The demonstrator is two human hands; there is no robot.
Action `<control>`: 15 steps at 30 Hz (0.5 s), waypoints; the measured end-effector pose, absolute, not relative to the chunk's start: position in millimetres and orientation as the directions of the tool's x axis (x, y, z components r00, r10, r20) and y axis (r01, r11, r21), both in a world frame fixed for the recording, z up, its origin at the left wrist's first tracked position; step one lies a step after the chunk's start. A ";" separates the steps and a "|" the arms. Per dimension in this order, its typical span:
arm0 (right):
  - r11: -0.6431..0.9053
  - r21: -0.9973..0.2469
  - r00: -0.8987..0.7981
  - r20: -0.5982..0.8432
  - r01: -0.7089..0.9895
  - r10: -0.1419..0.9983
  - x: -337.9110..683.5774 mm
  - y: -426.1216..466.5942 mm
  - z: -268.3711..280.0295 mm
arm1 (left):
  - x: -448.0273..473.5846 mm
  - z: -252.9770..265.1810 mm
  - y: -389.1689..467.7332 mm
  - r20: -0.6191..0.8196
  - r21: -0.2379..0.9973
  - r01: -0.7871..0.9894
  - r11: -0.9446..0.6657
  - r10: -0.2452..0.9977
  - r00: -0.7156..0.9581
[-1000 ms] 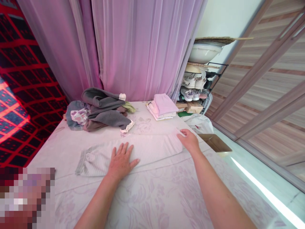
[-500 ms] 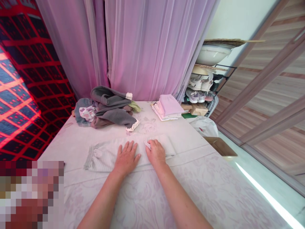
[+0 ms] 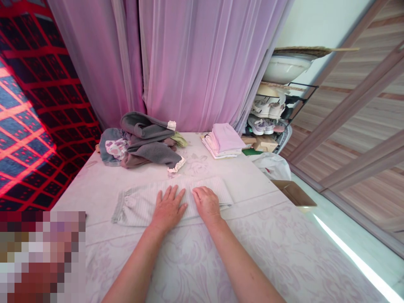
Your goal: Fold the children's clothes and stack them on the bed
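One pale, grey-striped cloth garment (image 3: 141, 205) with gathered cuff is lying part-folded, just below frame centre. Left grip (image 3: 168, 209) is resting spread flat on it; right grip (image 3: 207, 204) is resting curled, cannot tell if pinching. Garment could be skewing if right is tugging, left pressing lightly.

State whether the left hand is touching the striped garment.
Touching. The head view shows the left hand palm down on the striped garment, its spread fingers lying flat across it.
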State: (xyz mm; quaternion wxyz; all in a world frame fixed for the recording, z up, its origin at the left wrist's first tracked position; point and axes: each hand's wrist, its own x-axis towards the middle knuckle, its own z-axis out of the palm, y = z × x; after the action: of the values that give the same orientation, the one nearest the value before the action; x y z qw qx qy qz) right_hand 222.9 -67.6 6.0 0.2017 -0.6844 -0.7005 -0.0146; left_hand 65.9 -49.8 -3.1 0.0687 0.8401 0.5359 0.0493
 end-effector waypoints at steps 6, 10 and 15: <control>0.120 -0.296 -0.020 0.320 0.948 0.947 222.6 -72.7 6.7 | 65.2 -5.2 -48.7 0.013 0.171 0.891 -0.421 0.905 0.425; 0.106 -0.306 0.019 0.379 0.946 0.925 234.1 -75.0 7.9 | 64.9 -4.2 -48.6 0.015 0.171 0.890 -0.422 0.905 0.425; 0.014 -0.198 0.039 0.261 0.980 0.965 244.2 -78.1 -1.3 | 64.7 -0.2 -49.4 -0.021 0.193 0.893 -0.407 0.908 0.418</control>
State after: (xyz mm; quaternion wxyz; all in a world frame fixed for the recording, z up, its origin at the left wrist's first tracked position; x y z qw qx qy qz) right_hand 244.2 -78.1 -1.3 0.1642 -0.7019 -0.6927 -0.0238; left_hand 64.7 -49.4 -0.2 0.0874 0.8376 0.5375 0.0437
